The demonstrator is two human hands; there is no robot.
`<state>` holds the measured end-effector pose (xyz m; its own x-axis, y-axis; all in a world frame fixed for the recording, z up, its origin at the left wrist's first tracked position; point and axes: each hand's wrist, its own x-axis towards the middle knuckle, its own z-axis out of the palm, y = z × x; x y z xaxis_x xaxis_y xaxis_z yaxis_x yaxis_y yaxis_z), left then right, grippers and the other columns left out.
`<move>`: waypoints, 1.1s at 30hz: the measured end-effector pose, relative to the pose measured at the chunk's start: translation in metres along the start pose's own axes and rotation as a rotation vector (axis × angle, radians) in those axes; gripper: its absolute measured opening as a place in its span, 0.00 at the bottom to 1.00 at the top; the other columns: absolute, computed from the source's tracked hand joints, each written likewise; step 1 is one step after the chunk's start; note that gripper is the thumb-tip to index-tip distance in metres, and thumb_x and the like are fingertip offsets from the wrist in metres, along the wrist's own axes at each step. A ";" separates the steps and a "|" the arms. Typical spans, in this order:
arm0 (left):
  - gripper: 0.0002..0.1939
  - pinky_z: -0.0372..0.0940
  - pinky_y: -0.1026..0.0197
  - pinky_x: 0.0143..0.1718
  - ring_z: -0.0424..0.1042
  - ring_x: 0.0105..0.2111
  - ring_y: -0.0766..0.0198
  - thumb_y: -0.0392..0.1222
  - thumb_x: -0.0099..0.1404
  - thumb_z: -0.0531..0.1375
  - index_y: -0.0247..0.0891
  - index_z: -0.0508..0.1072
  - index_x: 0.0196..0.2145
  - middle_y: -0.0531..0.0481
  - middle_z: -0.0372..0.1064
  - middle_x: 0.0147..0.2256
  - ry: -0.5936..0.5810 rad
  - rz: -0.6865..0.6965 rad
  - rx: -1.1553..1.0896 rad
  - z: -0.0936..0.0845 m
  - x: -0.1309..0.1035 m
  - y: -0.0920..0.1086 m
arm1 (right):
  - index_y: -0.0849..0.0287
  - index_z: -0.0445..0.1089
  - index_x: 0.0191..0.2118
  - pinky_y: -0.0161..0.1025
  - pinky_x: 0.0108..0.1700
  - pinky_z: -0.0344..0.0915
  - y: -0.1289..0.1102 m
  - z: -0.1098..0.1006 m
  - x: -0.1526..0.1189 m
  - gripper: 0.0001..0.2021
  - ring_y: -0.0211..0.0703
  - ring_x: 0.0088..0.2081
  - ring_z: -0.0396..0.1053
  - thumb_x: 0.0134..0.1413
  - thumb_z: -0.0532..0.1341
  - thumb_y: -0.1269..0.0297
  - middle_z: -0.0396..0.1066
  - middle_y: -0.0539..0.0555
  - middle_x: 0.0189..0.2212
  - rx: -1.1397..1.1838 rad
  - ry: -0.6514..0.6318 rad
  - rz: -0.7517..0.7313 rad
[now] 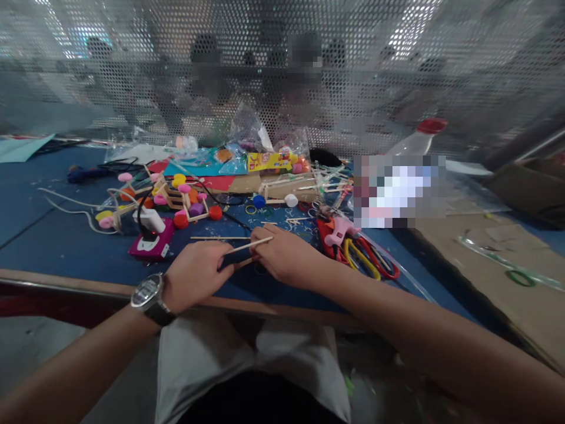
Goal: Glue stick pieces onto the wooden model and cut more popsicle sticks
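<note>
To the right of the purple power socket (166, 237), a thin, straight, pale wooden stick (247, 246) is held aslant, its bare end pointed away from the socket; a second stick (244, 263), partly hidden, is held roughly parallel.

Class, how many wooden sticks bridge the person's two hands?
2: the upper stick, reaching over the right hand, and the lower stick, by the left thumb; others may be hidden.
</note>
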<state>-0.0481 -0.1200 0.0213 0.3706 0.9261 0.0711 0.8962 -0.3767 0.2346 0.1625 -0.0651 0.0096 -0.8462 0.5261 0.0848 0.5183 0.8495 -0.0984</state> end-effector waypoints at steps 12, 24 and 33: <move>0.11 0.55 0.60 0.31 0.70 0.28 0.60 0.40 0.67 0.59 0.40 0.78 0.29 0.52 0.73 0.25 -0.047 -0.043 -0.054 0.003 0.005 0.000 | 0.58 0.77 0.48 0.46 0.47 0.65 0.006 0.000 -0.015 0.13 0.50 0.46 0.63 0.63 0.59 0.74 0.70 0.59 0.49 0.007 0.026 -0.046; 0.09 0.51 0.60 0.29 0.65 0.26 0.62 0.36 0.60 0.57 0.40 0.78 0.30 0.53 0.69 0.24 -0.136 -0.142 -0.094 -0.005 0.004 0.003 | 0.60 0.79 0.37 0.45 0.48 0.62 0.002 0.007 0.003 0.05 0.49 0.44 0.62 0.62 0.64 0.67 0.73 0.59 0.43 0.103 0.098 -0.020; 0.05 0.52 0.60 0.30 0.66 0.27 0.62 0.40 0.62 0.59 0.40 0.75 0.30 0.54 0.68 0.25 -0.146 -0.160 -0.153 -0.002 0.000 0.003 | 0.61 0.77 0.34 0.43 0.46 0.64 0.000 0.009 0.005 0.04 0.48 0.41 0.67 0.57 0.64 0.74 0.75 0.58 0.38 0.266 0.198 -0.041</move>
<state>-0.0455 -0.1210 0.0237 0.2685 0.9562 -0.1162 0.9030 -0.2078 0.3759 0.1567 -0.0631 0.0008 -0.8116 0.5114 0.2823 0.4118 0.8437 -0.3443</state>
